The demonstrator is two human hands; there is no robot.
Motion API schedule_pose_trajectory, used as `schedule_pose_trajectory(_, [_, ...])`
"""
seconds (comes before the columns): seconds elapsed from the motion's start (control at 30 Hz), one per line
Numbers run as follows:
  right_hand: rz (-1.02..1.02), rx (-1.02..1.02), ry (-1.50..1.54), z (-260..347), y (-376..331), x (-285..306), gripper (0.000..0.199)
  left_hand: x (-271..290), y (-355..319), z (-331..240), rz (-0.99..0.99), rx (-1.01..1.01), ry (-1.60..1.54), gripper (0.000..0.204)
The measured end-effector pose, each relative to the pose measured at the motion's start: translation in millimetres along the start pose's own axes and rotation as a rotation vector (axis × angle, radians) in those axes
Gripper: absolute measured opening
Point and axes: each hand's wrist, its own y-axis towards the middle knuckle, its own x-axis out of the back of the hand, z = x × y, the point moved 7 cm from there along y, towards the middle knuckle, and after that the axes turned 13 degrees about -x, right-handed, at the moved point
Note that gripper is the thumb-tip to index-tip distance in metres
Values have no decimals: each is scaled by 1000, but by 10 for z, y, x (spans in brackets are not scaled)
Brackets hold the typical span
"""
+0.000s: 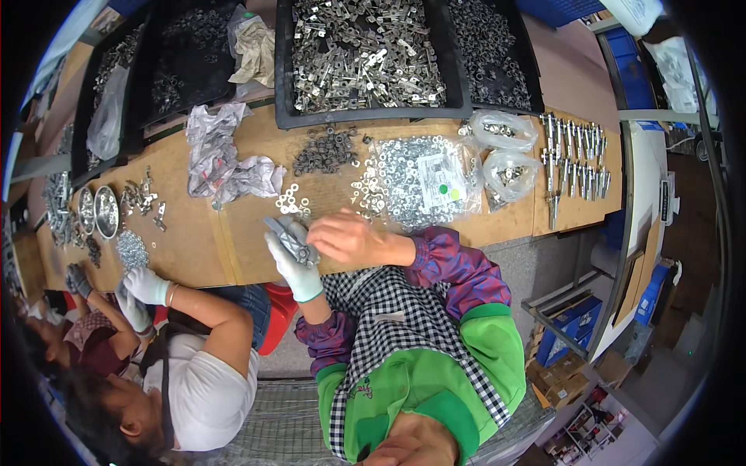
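My left hand (pixel 294 268), in a white glove with a green cuff edge, is closed around several long grey metal pieces (pixel 284 234) above the front of the wooden table. They look like bolts with sleeves, but their exact kind is too small to tell. Bare, my right hand (pixel 346 237) is beside the ends of those pieces, its fingers bent together. Whatever lies between its fingertips is hidden. Close beyond both hands sit small pale washers (pixel 292 202) and a heap of dark nuts (pixel 325 150).
A black tray (pixel 373 116) full of metal clips stands at the back. Right of my hands lies a clear bag of washers (pixel 416 175), then rows of assembled bolts (pixel 575 159). Crumpled paper (pixel 225 159) is to the left. Gloved co-workers sit at left, near metal bowls (pixel 106 211).
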Motion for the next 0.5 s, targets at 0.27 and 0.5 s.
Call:
schedule_pose_trajectory(0.27, [-106,326,-180,279,-168,52,17,11,-62,-7,-66,-63,-91,42])
schedule_pose_trajectory(0.5, [-116,536,-305,412,-218,97,19,-17,-121,-44,-10,-47,-67,40])
